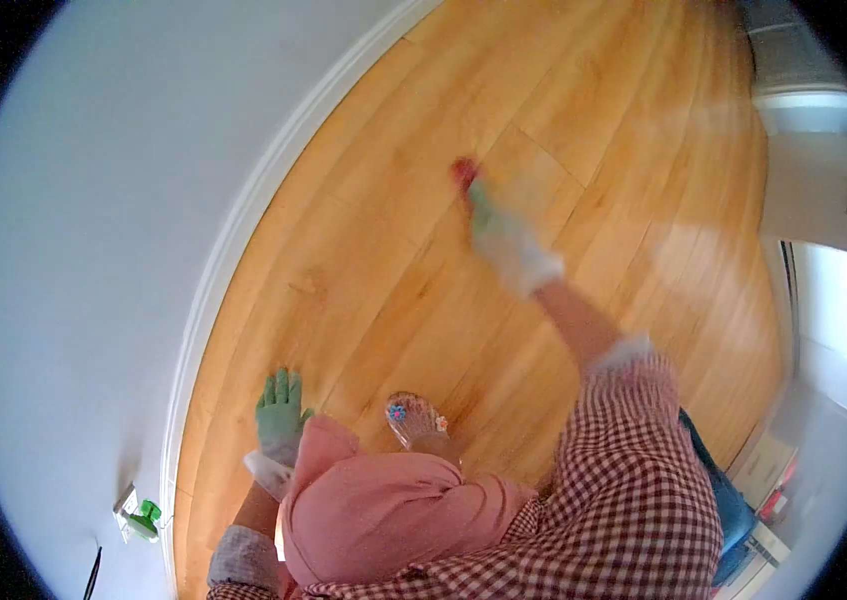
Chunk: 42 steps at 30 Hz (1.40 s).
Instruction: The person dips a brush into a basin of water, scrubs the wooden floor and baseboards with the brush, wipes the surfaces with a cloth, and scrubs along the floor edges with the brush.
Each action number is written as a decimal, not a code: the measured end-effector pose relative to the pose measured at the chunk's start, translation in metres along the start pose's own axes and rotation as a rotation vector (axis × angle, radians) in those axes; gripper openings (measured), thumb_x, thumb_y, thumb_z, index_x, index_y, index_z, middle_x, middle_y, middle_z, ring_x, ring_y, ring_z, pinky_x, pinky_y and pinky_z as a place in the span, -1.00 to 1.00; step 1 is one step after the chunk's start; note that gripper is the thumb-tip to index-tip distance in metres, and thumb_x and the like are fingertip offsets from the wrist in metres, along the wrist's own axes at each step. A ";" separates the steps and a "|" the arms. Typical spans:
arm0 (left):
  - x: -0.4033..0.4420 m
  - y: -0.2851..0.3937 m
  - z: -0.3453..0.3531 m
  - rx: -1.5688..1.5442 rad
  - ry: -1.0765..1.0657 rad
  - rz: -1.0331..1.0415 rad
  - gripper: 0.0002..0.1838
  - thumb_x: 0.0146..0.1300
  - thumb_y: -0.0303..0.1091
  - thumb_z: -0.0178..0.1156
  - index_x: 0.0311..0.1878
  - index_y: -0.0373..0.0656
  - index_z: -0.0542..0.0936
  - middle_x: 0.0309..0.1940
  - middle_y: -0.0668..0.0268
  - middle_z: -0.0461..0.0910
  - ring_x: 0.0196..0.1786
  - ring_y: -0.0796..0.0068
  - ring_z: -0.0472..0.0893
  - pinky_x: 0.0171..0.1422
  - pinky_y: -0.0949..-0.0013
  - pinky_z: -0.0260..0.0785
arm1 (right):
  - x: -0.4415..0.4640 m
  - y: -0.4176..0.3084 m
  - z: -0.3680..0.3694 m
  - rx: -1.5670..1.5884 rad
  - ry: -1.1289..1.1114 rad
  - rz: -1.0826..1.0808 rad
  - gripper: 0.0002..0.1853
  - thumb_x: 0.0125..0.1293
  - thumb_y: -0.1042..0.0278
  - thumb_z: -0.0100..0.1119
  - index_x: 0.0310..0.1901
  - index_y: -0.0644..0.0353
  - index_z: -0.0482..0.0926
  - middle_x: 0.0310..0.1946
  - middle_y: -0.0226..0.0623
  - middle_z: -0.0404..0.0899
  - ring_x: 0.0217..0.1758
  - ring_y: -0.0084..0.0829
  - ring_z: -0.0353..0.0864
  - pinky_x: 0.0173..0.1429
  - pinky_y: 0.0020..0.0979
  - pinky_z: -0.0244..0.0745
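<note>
Wearing a green and white glove, my left hand (281,412) lies with its fingers spread on the wooden floor (373,270), near the white baseboard. My right hand (499,232), gloved the same way and blurred by motion, reaches far forward over the floor. A small dark red object (464,172) is at its fingertips, too smeared to name. Between the hands and closer to me is a clear shoe (417,418) with small flower decorations, beside my pink-covered knee (373,510).
A white baseboard (233,235) runs along the pale wall (103,220) on the left. A green item (145,520) sits at a wall outlet low on the left. Boxes (763,468) and a blue object (728,520) stand at the lower right.
</note>
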<state>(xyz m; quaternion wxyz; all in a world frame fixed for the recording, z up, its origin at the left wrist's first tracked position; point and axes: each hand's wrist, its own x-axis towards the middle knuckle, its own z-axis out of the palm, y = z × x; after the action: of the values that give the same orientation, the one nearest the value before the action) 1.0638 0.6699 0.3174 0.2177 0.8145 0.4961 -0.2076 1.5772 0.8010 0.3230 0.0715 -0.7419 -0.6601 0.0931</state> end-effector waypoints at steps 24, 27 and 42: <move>-0.114 -0.037 0.079 -0.168 0.033 -0.161 -0.14 0.23 -0.20 0.36 0.56 -0.22 0.27 0.58 -0.09 0.25 0.56 -0.23 0.29 0.53 -0.10 0.26 | -0.109 -0.093 0.034 -0.154 -0.056 -0.328 -0.43 0.47 0.35 0.02 0.45 0.31 0.25 -0.53 -0.21 0.63 -0.49 -0.32 0.64 -0.44 -0.19 0.49; -0.130 -0.034 0.075 -0.180 0.043 -0.166 -0.14 0.24 -0.19 0.36 0.57 -0.24 0.26 0.58 -0.11 0.24 0.56 -0.25 0.29 0.52 -0.10 0.26 | -0.147 -0.132 0.046 -0.065 -0.410 -0.350 -0.29 0.48 0.38 0.01 0.62 0.26 0.07 -0.52 -0.16 0.66 -0.48 -0.27 0.67 -0.40 -0.11 0.53; -0.199 -0.048 0.096 -0.232 0.040 -0.217 -0.26 0.29 -0.18 0.32 0.49 -0.25 0.37 0.50 -0.09 0.37 0.52 -0.23 0.36 0.49 -0.08 0.33 | -0.102 -0.132 0.030 0.188 -0.354 0.032 -0.58 0.65 0.10 -0.23 0.17 0.23 0.52 -0.46 0.06 0.63 -0.48 0.03 0.61 -0.35 0.12 0.44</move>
<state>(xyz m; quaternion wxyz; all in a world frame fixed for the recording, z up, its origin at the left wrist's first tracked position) 0.9250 0.4937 0.3418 0.2767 0.7293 0.6062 -0.1551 1.4316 0.7147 0.3289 0.0215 -0.7143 -0.6391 0.2844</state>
